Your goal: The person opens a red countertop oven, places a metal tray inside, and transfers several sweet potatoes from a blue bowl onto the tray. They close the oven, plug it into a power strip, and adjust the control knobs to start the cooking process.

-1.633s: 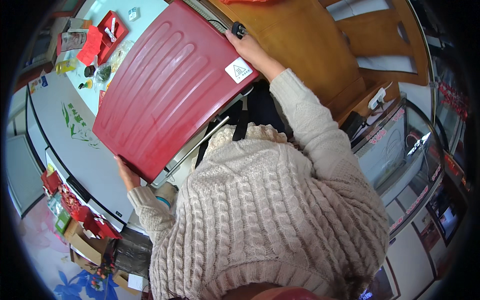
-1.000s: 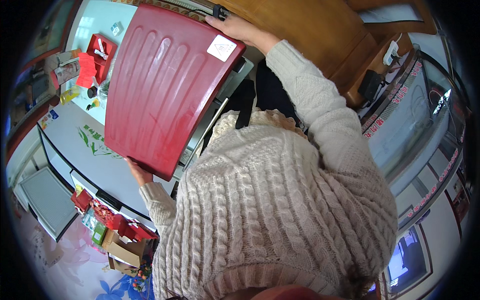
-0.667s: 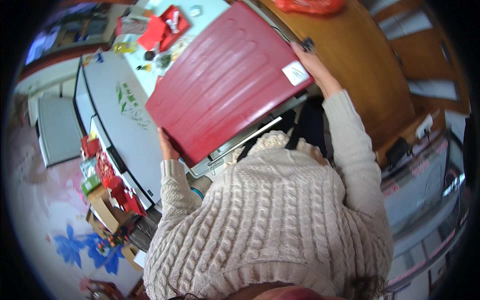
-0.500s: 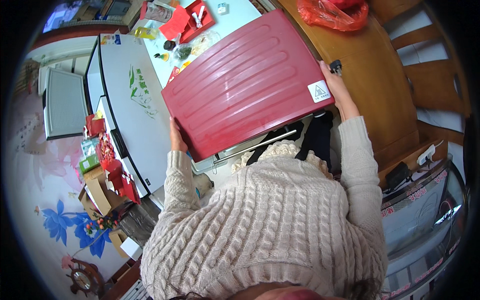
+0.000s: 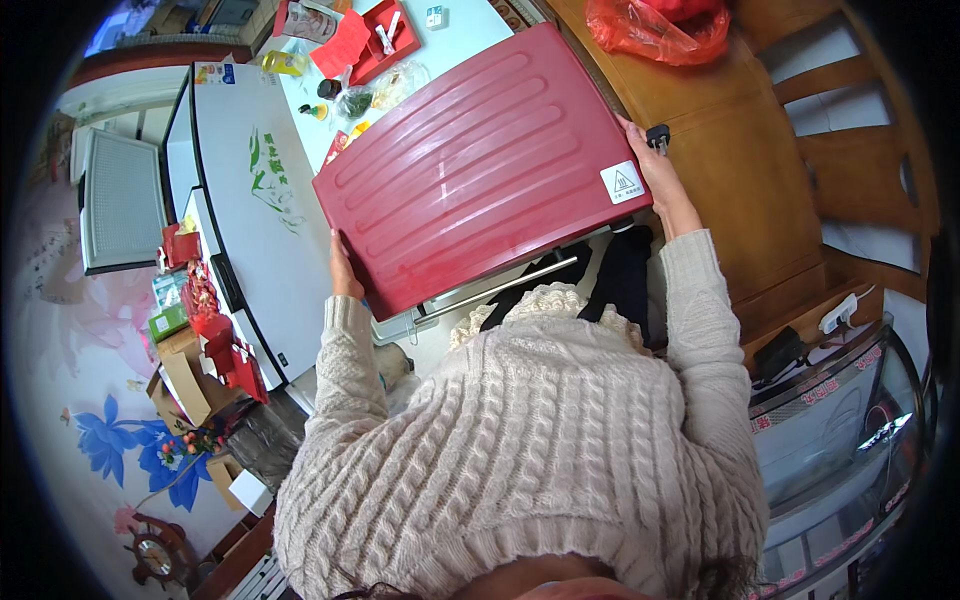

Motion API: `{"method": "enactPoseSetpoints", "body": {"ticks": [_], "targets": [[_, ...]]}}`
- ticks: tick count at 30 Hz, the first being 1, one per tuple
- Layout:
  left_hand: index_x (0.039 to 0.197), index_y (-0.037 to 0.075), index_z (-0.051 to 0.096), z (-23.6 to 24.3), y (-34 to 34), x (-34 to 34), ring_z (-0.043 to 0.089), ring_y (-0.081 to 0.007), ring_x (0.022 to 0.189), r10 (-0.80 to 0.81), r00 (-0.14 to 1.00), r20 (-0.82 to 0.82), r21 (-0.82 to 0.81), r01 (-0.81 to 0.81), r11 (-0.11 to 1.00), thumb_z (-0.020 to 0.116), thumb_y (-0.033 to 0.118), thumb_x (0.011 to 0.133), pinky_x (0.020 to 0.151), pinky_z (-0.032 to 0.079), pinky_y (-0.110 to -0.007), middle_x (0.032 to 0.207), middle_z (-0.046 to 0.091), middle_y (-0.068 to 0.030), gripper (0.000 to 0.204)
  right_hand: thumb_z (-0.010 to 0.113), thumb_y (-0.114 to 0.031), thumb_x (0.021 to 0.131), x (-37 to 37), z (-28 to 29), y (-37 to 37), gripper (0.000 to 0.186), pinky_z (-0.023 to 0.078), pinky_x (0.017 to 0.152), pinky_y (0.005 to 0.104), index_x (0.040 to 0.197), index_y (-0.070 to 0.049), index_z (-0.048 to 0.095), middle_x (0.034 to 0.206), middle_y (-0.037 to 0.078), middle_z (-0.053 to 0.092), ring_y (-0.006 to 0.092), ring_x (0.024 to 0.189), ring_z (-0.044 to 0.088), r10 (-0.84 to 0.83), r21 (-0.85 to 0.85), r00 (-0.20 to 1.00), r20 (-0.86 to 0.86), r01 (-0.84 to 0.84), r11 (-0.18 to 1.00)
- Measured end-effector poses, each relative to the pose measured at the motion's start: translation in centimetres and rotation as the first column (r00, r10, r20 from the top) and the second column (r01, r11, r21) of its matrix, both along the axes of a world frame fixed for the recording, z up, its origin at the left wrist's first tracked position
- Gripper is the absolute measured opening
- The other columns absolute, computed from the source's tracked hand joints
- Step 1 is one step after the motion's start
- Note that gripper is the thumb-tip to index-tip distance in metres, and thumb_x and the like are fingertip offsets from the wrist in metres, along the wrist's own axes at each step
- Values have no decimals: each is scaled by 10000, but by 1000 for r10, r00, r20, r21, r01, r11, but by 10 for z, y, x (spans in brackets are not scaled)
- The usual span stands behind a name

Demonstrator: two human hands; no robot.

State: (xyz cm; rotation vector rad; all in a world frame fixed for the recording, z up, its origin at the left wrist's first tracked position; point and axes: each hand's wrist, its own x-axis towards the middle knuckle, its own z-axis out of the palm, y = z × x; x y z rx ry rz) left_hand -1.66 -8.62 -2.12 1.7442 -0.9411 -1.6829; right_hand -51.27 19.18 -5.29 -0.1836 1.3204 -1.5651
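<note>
1. Watching remotely through the head camera, with the top edge as 12 o'clock, I saw a large, glossy, dark-red box-shaped appliance (image 5: 480,170) at 12 o'clock, its ridged top facing up and slanting, its right side higher in view than its left.
2. The left hand (image 5: 345,268), between 9 and 10 o'clock, gripped the appliance's near left corner; I could not see the fingers underneath.
3. The right hand (image 5: 655,170), at 2 o'clock, grasped its right edge. A black plastic plug with metal prongs (image 5: 657,140) sat at the fingertips; I could not tell whether they pinched it.
4. A square white label with a black triangle (image 5: 622,183) was on the top, beside the right hand. A slim silver metal bar (image 5: 510,286) ran along the near side.
5. At 11 o'clock, beyond the appliance, a pale, smooth tabletop (image 5: 465,25) carried an open red tray (image 5: 405,42).
6. At 2 o'clock was a brown wooden table (image 5: 730,160), with a crumpled orange-red plastic bag (image 5: 655,42) on it at 1 o'clock.
7. A white freezer with a green leafy print (image 5: 245,270) stood at 10 o'clock, and a glass display case (image 5: 800,425) at 4 o'clock.
8. The wearer's cream cable-knit sweater (image 5: 520,430) filled 6 o'clock.
</note>
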Motion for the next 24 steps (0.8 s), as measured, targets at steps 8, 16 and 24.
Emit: {"method": "enactPoseSetpoints", "body": {"ticks": [8,16,24], "targets": [[1483,79,447,5,-2,10,465,-228,1377,5,1000,-17,-31,-6,1000,512,623,976,1160,353,-438,1507,486,-84,747,448,-437,1083,3,16,-20,527,420,1079,302,1505,-124,492,1419,67,571,158,1263,539,49,-42,999,11,-48,998],[1543,39,362,-2,-1,45,410,-212,1424,68,997,39,-111,-64,992,469,602,1004,1199,283,-397,1570,418,-80,787,424,-393,1096,13,13,-65,531,433,1076,295,1508,-60,462,1447,71,552,150,1272,546,165,-79,985,-58,-169,982],[1511,-24,391,3,0,35,438,-236,1399,110,994,4,-135,-108,985,521,598,984,1178,313,-377,1541,446,-121,826,443,-376,1094,19,-7,-65,487,375,1110,297,1417,-31,561,1406,71,578,146,1295,511,76,104,957,-279,-49,993]]}}
